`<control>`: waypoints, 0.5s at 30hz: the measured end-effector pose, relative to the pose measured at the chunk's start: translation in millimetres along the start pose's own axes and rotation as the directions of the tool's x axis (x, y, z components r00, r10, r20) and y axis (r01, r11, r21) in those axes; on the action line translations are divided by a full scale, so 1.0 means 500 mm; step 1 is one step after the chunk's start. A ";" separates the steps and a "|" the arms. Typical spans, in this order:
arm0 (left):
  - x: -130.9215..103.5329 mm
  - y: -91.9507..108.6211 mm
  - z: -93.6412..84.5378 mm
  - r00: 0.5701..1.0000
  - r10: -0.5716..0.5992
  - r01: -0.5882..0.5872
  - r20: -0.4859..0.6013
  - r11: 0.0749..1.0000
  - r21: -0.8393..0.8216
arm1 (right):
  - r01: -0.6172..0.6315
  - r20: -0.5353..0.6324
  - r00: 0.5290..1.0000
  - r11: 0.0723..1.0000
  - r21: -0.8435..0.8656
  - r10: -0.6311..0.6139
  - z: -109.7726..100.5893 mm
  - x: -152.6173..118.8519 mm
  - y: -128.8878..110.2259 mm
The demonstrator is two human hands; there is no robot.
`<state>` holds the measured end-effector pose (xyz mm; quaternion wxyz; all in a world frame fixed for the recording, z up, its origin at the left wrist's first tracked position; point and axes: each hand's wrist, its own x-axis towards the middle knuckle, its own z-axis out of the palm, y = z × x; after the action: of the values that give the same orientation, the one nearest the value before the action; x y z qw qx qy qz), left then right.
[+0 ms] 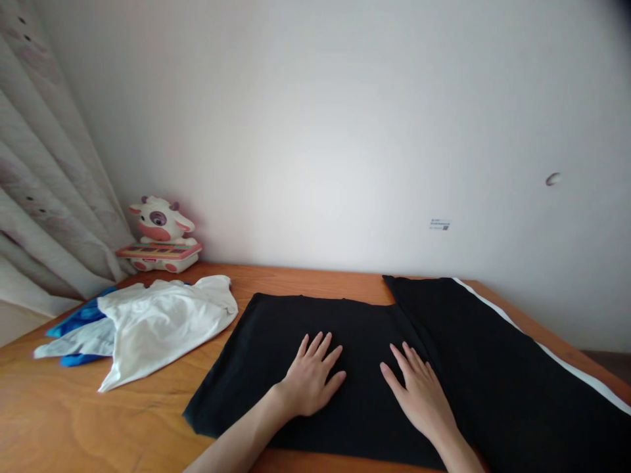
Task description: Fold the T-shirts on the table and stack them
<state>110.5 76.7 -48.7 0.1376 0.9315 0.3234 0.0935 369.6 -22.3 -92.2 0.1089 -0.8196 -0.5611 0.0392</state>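
A black cloth (365, 407) lies flat and folded at the middle of the table. My left hand (311, 378) rests palm down on it, left of its middle, with the fingers spread. On its right part lies my right hand (419, 391), also palm down, fingers apart and holding nothing. Another black cloth (513, 368) with a white stripe (566, 373) along its far side spreads over the right of the table and touches the first one; whether the two are one garment I cannot tell.
A crumpled white cloth (162, 322) lies over blue cloth (83, 315) on the wooden table (64, 420) at the left. Behind them, a cow-shaped toy keyboard (165, 253) stands near the curtain (44, 171). A wall (315, 131) borders the table's far edge.
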 end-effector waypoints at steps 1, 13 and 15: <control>-0.001 0.001 0.001 1.000 0.018 -0.018 0.018 1.000 0.008 | 0.001 -0.002 1.000 1.000 0.007 -0.001 -0.001 -0.001 0.000; -0.088 -0.163 -0.034 0.992 -0.116 0.124 -0.052 0.975 0.183 | -0.002 0.001 1.000 0.997 0.074 0.002 -0.004 -0.004 -0.003; -0.123 -0.206 -0.042 0.984 -0.145 0.165 -0.105 0.961 0.221 | -0.011 0.019 1.000 0.998 0.066 0.009 -0.007 -0.004 -0.004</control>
<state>-1.7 119.6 -66.8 0.0217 0.9080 0.4097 0.0854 367.7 -23.8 -88.5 0.1304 -0.8180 -0.5564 0.0657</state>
